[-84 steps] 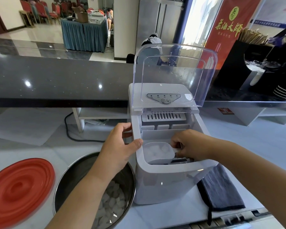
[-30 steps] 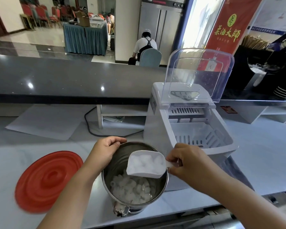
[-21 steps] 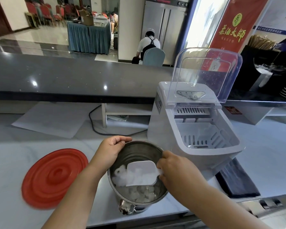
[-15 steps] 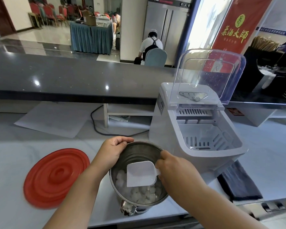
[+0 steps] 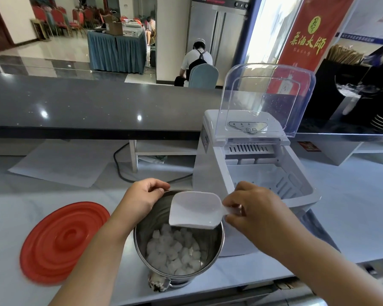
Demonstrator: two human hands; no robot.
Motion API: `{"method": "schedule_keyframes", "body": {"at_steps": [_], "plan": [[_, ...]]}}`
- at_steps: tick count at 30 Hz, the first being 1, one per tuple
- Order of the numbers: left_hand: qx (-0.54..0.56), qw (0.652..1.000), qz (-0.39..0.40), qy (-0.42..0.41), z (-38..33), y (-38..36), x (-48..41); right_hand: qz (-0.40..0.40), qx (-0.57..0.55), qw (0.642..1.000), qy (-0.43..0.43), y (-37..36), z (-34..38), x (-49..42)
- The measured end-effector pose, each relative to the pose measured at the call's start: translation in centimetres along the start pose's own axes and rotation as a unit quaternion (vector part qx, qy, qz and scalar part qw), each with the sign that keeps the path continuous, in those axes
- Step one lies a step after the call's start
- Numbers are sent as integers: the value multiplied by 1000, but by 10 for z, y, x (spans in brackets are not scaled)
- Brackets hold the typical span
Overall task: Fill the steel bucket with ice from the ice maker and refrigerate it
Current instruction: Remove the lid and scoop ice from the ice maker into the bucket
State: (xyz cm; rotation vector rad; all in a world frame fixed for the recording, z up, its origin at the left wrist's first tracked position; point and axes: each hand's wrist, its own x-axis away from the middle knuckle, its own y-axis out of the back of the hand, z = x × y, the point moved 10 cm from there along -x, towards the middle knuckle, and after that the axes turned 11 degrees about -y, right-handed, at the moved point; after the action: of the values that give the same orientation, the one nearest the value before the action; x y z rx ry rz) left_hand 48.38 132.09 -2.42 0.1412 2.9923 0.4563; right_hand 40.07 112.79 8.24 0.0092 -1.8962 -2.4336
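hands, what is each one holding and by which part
Right hand pinches the white plastic scoop by its short handle; left hand grips the round steel bucket by its far rim.

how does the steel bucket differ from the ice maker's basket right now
The steel bucket is round, shiny metal and holds a pile of ice; the ice maker's basket is boxy, white slotted plastic and looks empty. The left hand grips the bucket's rim, while nothing touches the basket. Both are open at the top and stand on the same counter.
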Motion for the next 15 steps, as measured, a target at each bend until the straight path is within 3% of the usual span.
{"method": "schedule_keyframes", "body": {"at_steps": [8,15], "plan": [[-116,990,25,-75,-42,-24,-7,-123,-50,990,-56,66,-73,-18],[-87,991,27,-97,-65,-51,-12,-183,101,973,-99,93,-121,-32]]}}
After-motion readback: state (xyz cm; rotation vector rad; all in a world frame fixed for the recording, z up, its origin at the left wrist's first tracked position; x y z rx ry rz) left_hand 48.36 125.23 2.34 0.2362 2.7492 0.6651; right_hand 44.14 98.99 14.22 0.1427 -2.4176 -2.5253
